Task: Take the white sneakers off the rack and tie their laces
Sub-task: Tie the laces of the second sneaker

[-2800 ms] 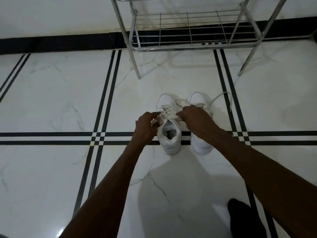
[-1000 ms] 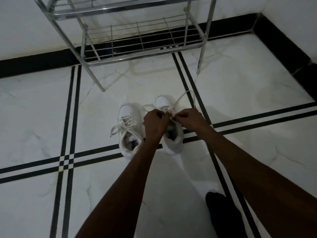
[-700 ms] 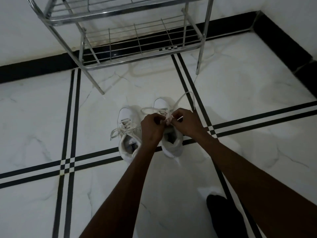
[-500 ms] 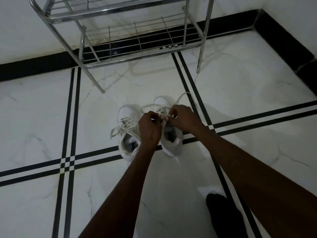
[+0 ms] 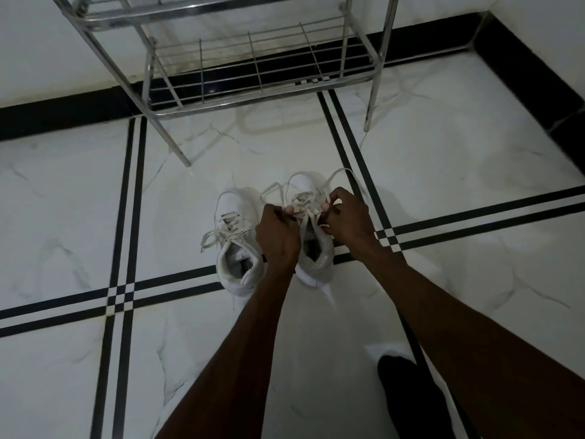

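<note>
Two white sneakers stand side by side on the floor (image 5: 79,201), toes toward the rack (image 5: 253,58). The right sneaker (image 5: 316,258) is the one in hand: its laces (image 5: 305,201) cross over the tongue and loop out past the toe on both sides. The left hand (image 5: 278,236) is curled closed over the near side of the lacing, fingertips pinching a strand. The right hand (image 5: 348,221) is likewise closed, thumb and fingers nipping the lace where a long loop arcs away over the toe. The hands nearly touch above the shoe's opening. The left sneaker (image 5: 235,248) sits just beside, its laces tied in a bow spread over the tongue. The metal rack stands beyond the toes, against the wall. A dark foot (image 5: 408,397) shows near the bottom edge, under the right arm.
</note>
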The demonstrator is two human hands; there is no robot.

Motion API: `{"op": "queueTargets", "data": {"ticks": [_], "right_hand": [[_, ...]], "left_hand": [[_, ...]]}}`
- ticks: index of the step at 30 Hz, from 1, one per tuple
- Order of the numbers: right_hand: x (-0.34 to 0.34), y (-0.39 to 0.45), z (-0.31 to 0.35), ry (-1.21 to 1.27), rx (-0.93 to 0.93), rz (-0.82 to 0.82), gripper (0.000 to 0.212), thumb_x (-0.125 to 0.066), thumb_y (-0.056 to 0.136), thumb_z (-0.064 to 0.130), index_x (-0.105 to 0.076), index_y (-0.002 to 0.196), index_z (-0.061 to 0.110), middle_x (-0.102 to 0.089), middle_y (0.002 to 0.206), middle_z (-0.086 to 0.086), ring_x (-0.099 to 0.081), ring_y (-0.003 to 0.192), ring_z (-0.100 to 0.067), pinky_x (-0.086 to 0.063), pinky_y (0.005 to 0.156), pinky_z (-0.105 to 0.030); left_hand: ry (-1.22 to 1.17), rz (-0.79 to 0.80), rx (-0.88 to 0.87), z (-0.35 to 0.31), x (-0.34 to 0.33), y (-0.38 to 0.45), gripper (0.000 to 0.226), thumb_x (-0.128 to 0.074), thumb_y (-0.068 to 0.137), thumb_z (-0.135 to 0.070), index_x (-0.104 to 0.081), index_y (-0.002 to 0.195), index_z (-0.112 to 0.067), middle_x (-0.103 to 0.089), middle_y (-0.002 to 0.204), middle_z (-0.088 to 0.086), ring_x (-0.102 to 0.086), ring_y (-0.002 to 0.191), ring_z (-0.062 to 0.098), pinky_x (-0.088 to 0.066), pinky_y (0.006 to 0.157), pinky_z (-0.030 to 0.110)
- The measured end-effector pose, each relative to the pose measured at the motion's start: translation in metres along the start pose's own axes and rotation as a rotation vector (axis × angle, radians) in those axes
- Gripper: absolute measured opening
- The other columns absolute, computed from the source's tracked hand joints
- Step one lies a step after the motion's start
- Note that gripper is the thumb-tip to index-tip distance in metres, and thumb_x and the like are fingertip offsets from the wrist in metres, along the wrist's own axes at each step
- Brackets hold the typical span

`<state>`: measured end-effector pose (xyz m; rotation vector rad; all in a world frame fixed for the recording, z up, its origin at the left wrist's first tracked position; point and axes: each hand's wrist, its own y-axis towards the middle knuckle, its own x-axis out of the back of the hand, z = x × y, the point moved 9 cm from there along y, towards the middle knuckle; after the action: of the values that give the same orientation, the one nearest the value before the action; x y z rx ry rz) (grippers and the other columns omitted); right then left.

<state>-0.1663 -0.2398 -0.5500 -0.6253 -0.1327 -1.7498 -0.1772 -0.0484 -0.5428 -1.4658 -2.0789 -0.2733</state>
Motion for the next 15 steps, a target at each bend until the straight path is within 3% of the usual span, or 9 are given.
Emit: {"op": "queueTargets", "data": {"ticks": [4, 7, 9, 12, 15], "right_hand": [[-0.006, 0.0, -0.02, 0.191, -0.121, 0.076, 0.021, -0.065, 0.087, 0.02, -0.056, 0.073, 0.033, -0.074, 0.093, -0.012, -0.074, 0.085, -0.03, -0.062, 0.073, -0.055], [-0.002, -0.006, -0.013, 0.347, -0.21, 0.176, 0.015, -0.069, 0.091, 0.006, -0.059, 0.083, 0.015, -0.073, 0.099, -0.02, -0.075, 0.084, -0.028, -0.064, 0.071, -0.041], [0.0, -0.005, -0.003, 0.422, -0.213, 0.239, 0.011, -0.07, 0.09, 0.006, -0.061, 0.094, 0.004, -0.073, 0.102, -0.021, -0.075, 0.085, -0.027, -0.064, 0.068, -0.035], [0.007, 0.003, 0.016, 0.536, -0.182, 0.227, 0.016, -0.069, 0.091, 0.008, -0.062, 0.104, 0.001, -0.074, 0.103, -0.018, -0.073, 0.092, -0.025, -0.064, 0.074, -0.036], [0.014, 0.015, 0.03, 0.533, -0.114, 0.16, 0.015, -0.066, 0.093, 0.013, -0.068, 0.106, 0.006, -0.076, 0.091, -0.01, -0.072, 0.083, -0.018, -0.053, 0.061, -0.025]], "left_hand": [[-0.156, 0.029, 0.044, 0.011, -0.005, 0.0, 0.028, -0.055, 0.097, -0.038, -0.058, 0.093, -0.011, -0.073, 0.088, 0.016, -0.071, 0.087, 0.036, -0.057, 0.078, 0.049], [-0.139, 0.095, 0.005, 0.009, -0.008, 0.008, 0.032, -0.058, 0.096, -0.04, -0.059, 0.093, -0.008, -0.073, 0.09, 0.015, -0.07, 0.088, 0.037, -0.057, 0.081, 0.052], [-0.214, 0.192, 0.006, 0.007, -0.009, 0.015, 0.034, -0.061, 0.09, -0.049, -0.063, 0.087, -0.015, -0.075, 0.089, 0.01, -0.073, 0.088, 0.032, -0.06, 0.083, 0.053], [-0.364, 0.279, -0.01, -0.009, 0.005, 0.021, 0.026, -0.063, 0.098, -0.037, -0.07, 0.086, -0.015, -0.078, 0.092, 0.004, -0.074, 0.091, 0.021, -0.06, 0.085, 0.041], [-0.429, 0.285, -0.12, -0.039, 0.031, 0.034, 0.025, -0.059, 0.102, -0.025, -0.073, 0.102, -0.004, -0.077, 0.091, 0.001, -0.073, 0.087, 0.006, -0.058, 0.078, 0.023]]}}
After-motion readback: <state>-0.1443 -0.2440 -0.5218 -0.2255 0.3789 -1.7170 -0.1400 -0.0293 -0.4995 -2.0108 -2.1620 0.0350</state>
